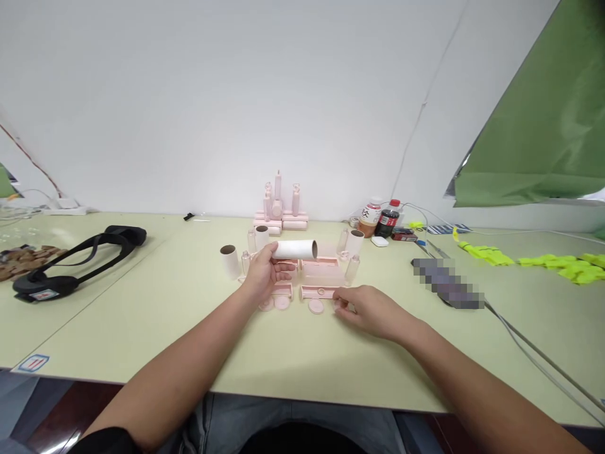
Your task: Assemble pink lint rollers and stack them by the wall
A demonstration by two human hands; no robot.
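Observation:
A white cardboard tube (pixel 293 250) lies sideways in my left hand (pixel 267 272), above several pink trays and parts. My right hand (pixel 363 309) is low at the right, its fingers closed on a small pink disc at the table, beside the end of a long pink tray (pixel 312 292). Another pink disc (pixel 316 306) lies just left of it, and one more (pixel 282 302) sits below my left hand. White tubes stand upright at the left (pixel 229 261) and right (pixel 355 243). A clear pink bottle (pixel 351 270) stands behind my right hand.
Pink bottles and boxes (pixel 293 221) are stacked by the wall. Two drink bottles (pixel 387 219) stand back right, near a white case (pixel 379 241). A black headset (pixel 80 265) lies at the left. Cables and yellow-green strips (pixel 486 253) lie at the right.

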